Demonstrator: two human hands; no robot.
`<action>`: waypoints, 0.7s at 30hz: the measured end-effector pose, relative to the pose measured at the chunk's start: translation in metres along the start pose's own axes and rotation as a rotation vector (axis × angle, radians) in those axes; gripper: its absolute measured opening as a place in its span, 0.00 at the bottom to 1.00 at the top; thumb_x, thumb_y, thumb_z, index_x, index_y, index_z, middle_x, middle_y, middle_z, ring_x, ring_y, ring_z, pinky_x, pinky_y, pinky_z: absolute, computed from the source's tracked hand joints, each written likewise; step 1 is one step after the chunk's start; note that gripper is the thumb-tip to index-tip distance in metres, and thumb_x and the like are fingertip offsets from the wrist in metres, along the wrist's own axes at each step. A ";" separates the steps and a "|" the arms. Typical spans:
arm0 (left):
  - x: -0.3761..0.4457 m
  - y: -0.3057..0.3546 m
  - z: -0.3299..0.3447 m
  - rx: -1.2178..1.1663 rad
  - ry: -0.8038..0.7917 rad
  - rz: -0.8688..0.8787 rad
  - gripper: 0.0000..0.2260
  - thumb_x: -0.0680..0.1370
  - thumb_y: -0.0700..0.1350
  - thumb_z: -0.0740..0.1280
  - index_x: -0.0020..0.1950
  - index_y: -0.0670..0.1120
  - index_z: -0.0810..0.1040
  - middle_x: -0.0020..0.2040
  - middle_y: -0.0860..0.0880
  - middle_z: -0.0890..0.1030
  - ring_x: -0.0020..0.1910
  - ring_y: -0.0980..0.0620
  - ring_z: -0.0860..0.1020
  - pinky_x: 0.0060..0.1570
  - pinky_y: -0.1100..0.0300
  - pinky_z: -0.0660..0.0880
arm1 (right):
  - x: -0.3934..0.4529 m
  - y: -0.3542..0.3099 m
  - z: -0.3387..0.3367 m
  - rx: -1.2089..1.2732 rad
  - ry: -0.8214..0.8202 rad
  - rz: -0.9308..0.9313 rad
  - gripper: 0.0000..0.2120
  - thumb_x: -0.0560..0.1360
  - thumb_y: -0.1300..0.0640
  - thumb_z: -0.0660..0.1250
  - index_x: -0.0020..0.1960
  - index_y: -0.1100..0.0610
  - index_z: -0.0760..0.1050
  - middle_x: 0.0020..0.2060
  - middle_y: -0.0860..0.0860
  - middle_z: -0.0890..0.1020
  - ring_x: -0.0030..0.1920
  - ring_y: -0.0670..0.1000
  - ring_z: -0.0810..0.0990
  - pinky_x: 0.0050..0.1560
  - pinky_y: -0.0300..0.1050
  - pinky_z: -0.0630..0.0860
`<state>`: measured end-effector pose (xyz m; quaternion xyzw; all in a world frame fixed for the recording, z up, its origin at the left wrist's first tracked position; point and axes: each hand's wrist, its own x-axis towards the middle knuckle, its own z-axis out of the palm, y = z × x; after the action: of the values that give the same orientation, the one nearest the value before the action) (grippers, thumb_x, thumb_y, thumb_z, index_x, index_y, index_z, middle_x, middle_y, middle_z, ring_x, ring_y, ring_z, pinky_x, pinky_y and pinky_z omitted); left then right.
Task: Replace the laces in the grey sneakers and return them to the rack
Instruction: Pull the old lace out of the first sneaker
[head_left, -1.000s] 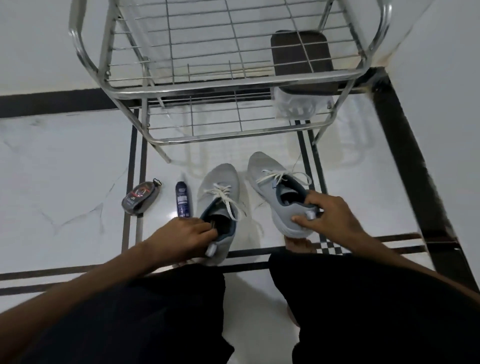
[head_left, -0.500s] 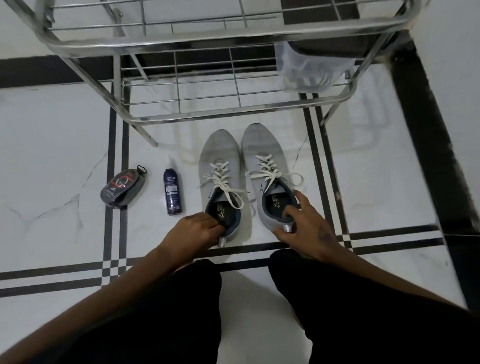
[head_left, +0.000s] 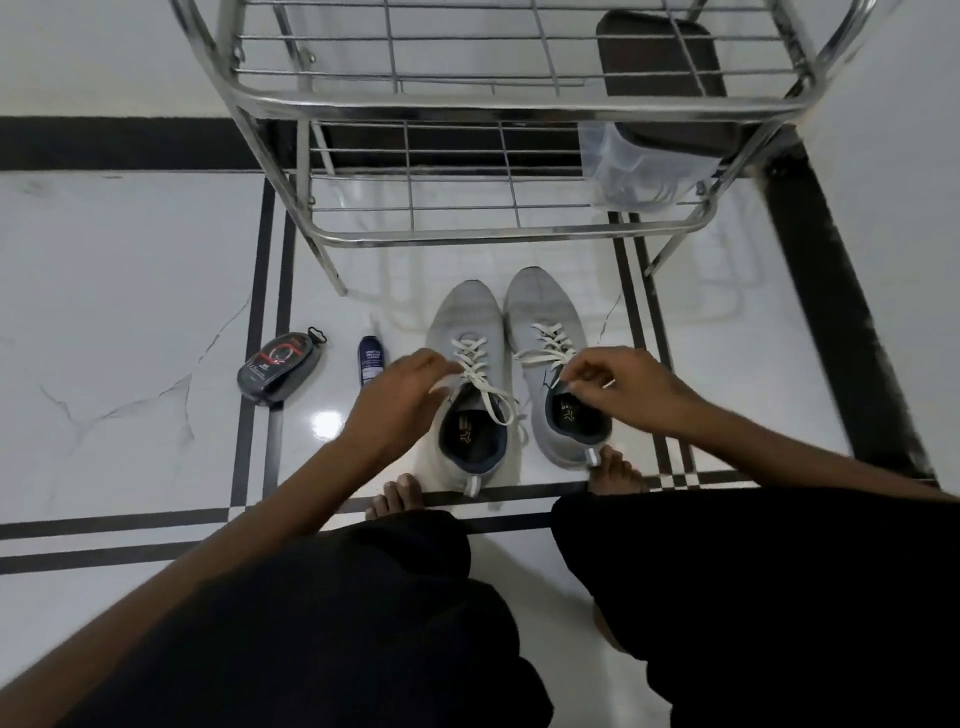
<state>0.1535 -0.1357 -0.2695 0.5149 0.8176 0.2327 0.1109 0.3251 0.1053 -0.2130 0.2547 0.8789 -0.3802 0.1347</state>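
We judge it early: both sneakers (head_left: 498, 364) sit laced before the rack (head_left: 498, 104), left hand (head_left: 400, 400) and right hand (head_left: 623, 389) each pinching a lace

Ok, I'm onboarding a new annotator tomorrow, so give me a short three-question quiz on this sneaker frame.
1. True or false: both sneakers stand on the rack.
2. What is each hand pinching? A) a heel tab B) a lace C) the bottle
3. Which thing lies farthest to the person's left on the floor?

Key:
1. False; they stand on the floor before it.
2. B; the left hand and right hand each pinch a white lace.
3. The dark pouch.
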 end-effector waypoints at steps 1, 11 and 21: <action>0.007 -0.002 0.003 -0.048 0.000 -0.069 0.14 0.79 0.40 0.66 0.65 0.48 0.78 0.61 0.47 0.79 0.57 0.45 0.78 0.48 0.53 0.75 | 0.009 -0.006 0.000 -0.013 -0.050 -0.013 0.06 0.77 0.56 0.70 0.54 0.51 0.82 0.46 0.45 0.84 0.47 0.44 0.82 0.51 0.42 0.79; 0.042 -0.006 0.025 -0.013 -0.087 -0.303 0.06 0.78 0.47 0.69 0.53 0.51 0.81 0.49 0.49 0.85 0.50 0.44 0.81 0.45 0.48 0.78 | 0.081 -0.035 0.057 -0.240 -0.186 -0.220 0.25 0.74 0.46 0.74 0.68 0.53 0.75 0.56 0.50 0.78 0.52 0.48 0.77 0.48 0.42 0.70; 0.021 -0.033 -0.038 -0.045 0.036 -0.229 0.04 0.77 0.48 0.68 0.47 0.52 0.83 0.43 0.53 0.86 0.41 0.51 0.83 0.42 0.55 0.78 | 0.077 -0.010 0.100 -0.160 -0.115 -0.181 0.24 0.73 0.44 0.73 0.65 0.54 0.77 0.56 0.52 0.72 0.55 0.53 0.75 0.52 0.46 0.73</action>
<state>0.1023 -0.1390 -0.2516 0.4112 0.8674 0.2463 0.1336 0.2597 0.0520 -0.3076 0.1408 0.9166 -0.3333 0.1700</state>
